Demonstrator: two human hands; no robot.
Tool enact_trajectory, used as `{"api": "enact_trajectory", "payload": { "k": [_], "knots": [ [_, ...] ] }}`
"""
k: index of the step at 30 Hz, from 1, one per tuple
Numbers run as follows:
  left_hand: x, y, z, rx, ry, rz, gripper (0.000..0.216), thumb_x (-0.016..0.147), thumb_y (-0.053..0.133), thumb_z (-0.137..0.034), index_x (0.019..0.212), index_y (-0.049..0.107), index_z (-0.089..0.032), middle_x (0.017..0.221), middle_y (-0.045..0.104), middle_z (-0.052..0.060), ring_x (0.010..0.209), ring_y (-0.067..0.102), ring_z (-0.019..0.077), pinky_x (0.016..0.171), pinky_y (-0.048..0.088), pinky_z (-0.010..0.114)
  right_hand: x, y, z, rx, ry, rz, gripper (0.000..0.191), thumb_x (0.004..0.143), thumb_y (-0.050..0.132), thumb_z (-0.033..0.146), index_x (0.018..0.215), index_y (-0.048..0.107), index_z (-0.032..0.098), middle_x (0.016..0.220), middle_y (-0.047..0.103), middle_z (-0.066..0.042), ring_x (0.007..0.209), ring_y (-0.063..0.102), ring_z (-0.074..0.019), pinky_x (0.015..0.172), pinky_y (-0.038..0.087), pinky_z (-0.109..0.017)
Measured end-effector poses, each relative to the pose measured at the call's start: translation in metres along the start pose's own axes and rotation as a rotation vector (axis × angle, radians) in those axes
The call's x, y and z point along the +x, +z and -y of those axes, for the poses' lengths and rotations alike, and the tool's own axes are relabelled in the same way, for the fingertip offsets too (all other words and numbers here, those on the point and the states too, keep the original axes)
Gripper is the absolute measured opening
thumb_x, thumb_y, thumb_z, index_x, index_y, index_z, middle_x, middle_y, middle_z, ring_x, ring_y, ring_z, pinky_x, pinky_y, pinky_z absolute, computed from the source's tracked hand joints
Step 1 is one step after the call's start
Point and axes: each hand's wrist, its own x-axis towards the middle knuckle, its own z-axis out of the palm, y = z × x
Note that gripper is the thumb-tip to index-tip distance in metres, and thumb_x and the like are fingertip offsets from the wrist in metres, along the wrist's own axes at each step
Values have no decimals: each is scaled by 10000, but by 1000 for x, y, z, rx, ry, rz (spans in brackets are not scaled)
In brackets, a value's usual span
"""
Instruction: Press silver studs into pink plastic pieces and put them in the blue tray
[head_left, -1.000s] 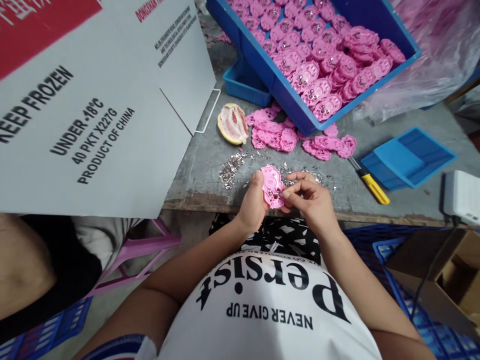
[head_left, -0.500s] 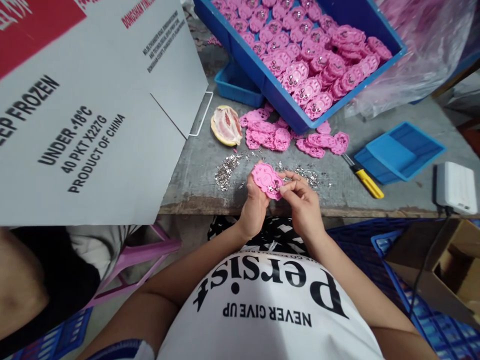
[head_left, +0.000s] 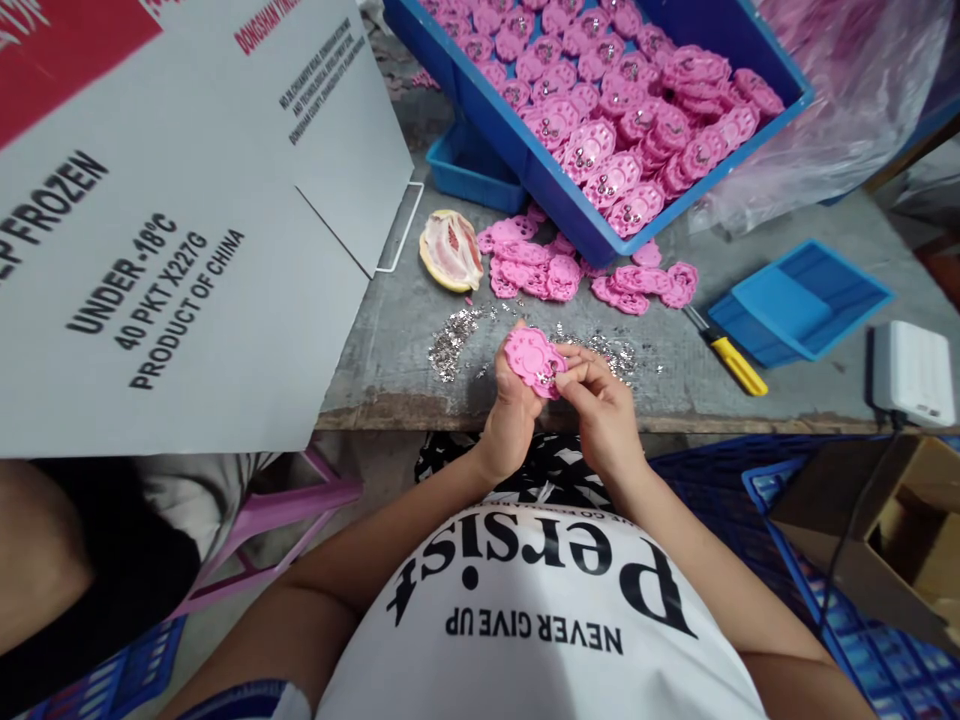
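Note:
My left hand (head_left: 510, 425) is closed around a flat pink plastic piece (head_left: 531, 358) with a scalloped outline, held up over the table's near edge. Small shiny metal bits show at the piece's lower right. There the thumb and forefinger of my right hand (head_left: 606, 405) are pinched together, touching the piece; whatever sits between those fingertips is too small to make out. Behind my hands, loose silver metal parts (head_left: 452, 345) lie scattered on the table. Several more pink pieces (head_left: 534, 270) are piled just beyond them.
A large blue bin (head_left: 517, 140) of pink pieces stands at the back, over a small blue tray (head_left: 472, 170). Left are a white carton (head_left: 225, 200) and a cut fruit (head_left: 450, 252). Right are a yellow-handled screwdriver (head_left: 739, 366), a blue tray (head_left: 810, 300) and a white device (head_left: 913, 372).
The pink piece has tilted slightly in my left hand. My right fingertips have shifted a little left along its lower right edge. The view has moved slightly.

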Motion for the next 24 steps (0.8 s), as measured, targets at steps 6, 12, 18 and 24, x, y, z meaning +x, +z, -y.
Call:
{"api": "enact_trajectory", "payload": {
  "k": [6,12,18,24],
  "knots": [
    [1,0,1,-14,10,4,915,797,592,-813,1559,346,-369,1611,430,79,1526,382,307,1223,384,448,-1,1,-2,18,-21,-10,158,818,713,214,672,657,239,1165,725,-35,1179,606,-253,1111,400,-489],
    [1,1,3,7,16,13,928,801,571,-824,1567,329,-360,1620,414,83,1529,373,311,1235,370,461,-4,4,-7,51,-73,-45,168,842,718,202,691,655,242,1117,698,-29,1181,611,-238,1113,406,-472],
    [-3,1,4,7,12,20,927,829,590,-783,1594,272,-368,1623,413,86,1526,381,281,1250,344,451,-5,8,-9,42,-105,-69,172,872,712,221,714,647,243,1095,685,-29,1186,610,-231,1116,410,-473],
    [-3,-1,7,49,54,56,902,884,516,-771,1622,204,-356,1647,382,104,1523,391,267,1267,312,438,-5,12,-10,85,-92,-68,167,878,705,246,726,638,244,1135,682,-33,1214,606,-237,1152,388,-502]
  ]
}}
